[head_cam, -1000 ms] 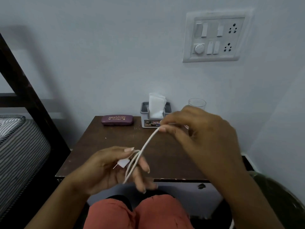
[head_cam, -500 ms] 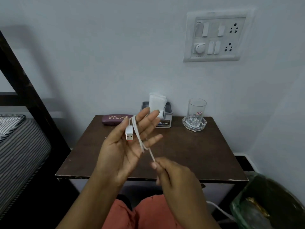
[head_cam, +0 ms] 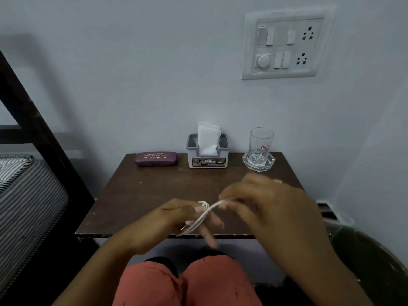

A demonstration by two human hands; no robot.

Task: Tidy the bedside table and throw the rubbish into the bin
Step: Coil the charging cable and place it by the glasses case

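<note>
Both hands are above the front edge of the table [head_cam: 136,195], and a white cable [head_cam: 199,217] goes between them. The left hand [head_cam: 176,221] has loops of the cable around its fingers, with the thumb pressing on the bundle, so this hand is closed on the cable. The right hand [head_cam: 265,208] is blurred; its fingertips pinch the free part of the cable just beside the left hand.

At the back of the table, near the wall, three things stand in a row: a purple case [head_cam: 156,158] on the left, a tissue box [head_cam: 208,153] in the middle (one white tissue stands up from it), and a glass [head_cam: 261,143] on a clear coaster [head_cam: 258,162] on the right.

A dark bin [head_cam: 375,266] is on the floor at the right of the table.
</note>
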